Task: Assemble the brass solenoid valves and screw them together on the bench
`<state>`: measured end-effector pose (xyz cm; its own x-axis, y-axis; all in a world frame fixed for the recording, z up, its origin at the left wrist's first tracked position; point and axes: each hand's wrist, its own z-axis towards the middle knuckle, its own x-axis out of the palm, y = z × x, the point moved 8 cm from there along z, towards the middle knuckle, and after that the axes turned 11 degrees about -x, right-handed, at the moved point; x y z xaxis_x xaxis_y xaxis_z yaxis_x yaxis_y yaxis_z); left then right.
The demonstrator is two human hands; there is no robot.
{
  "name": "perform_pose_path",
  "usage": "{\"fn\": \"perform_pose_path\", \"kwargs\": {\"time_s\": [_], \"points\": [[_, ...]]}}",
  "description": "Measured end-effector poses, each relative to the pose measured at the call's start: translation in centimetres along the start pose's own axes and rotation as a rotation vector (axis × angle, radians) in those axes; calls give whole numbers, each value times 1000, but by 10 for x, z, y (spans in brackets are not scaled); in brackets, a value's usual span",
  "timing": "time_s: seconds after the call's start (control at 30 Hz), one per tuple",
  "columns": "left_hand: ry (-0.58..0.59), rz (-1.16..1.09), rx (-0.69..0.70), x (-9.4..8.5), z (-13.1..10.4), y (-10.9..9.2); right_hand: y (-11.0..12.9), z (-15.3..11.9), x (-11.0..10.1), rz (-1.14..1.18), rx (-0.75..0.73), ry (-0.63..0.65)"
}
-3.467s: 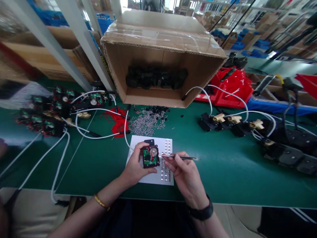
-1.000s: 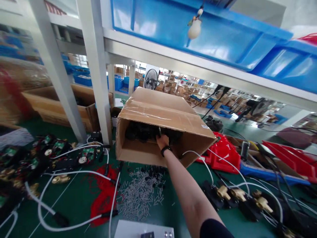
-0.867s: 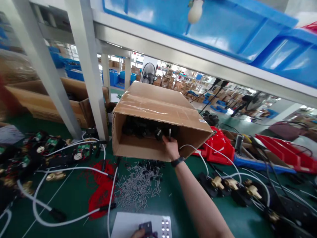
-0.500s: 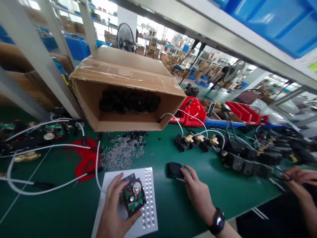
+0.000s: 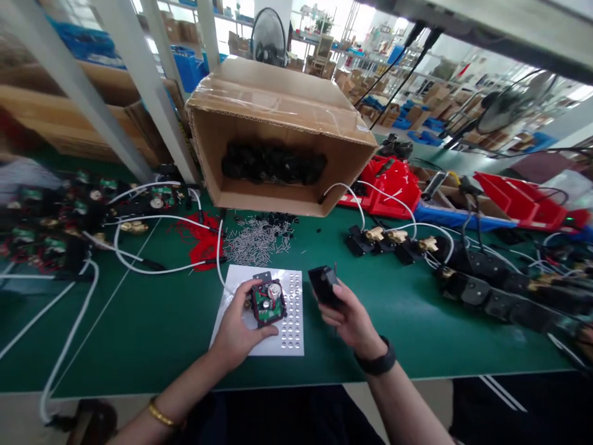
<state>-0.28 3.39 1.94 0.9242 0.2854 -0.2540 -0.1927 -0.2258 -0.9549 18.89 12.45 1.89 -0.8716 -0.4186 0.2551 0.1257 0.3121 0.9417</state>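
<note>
Lower centre: left hand [image 5: 235, 332] clamped on square black housing with green circuit board [image 5: 265, 313]. Right of it: right hand [image 5: 356, 320] grips glossy black box-shaped cover [image 5: 324, 285], since taken from brown cardboard box [image 5: 287, 99]; both parts now in hand, apart.

The person's left hand [image 5: 234, 330] grips an open black housing [image 5: 270, 303] by its left and near sides, green circuitry facing up. Right of that grip, well apart from the housing, the right hand [image 5: 351, 318] holds a black cover [image 5: 325, 287], tilted. Beneath the left grip lies a white sheet [image 5: 271, 347]; rows of small silver discs [image 5: 291, 309] on it sit between the two grips. Beyond the left grip are scattered metal pins [image 5: 254, 242], with a red tangle [image 5: 206, 248] to their left. Farther beyond, a cardboard box [image 5: 282, 96] opens toward the person, with black parts [image 5: 273, 164] inside. Right of and beyond the right grip stand brass fittings [image 5: 397, 237] on black units.
</note>
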Motion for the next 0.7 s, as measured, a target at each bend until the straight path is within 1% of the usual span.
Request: {"fn": "perform_pose_path", "kwargs": {"time_s": [0.03,0.07,0.1,0.17,0.23,0.3,0.37,0.47,0.53,0.6,0.63,0.7], "points": [[-14,66,42,-2,-2,-8,-6,-3,15,207,47,19],[-29,154,87,-3,-5,-17,-11,-5,29,355,76,30],[-46,256,134,-3,-7,-26,-16,-6,39,453,96,33],[-77,459,215,0,-11,-44,-25,-4,52,538,107,19],[-79,604,264,6,-12,-56,-31,0,57,515,69,20],[-63,686,279,12,-12,-62,-28,2,58,409,-27,44],[-49,727,271,16,-10,-62,-17,0,60,234,-140,97],[-45,734,253,19,-7,-58,7,-6,68,-125,-325,197],[-38,702,239,19,-5,-53,19,-11,75,-389,-419,250],[-31,662,223,18,-2,-48,22,-12,78,-591,-437,273],[-29,645,214,18,-2,-46,20,-11,79,-643,-424,278],[-29,622,193,16,-1,-43,16,-10,77,-620,-403,271]]}}
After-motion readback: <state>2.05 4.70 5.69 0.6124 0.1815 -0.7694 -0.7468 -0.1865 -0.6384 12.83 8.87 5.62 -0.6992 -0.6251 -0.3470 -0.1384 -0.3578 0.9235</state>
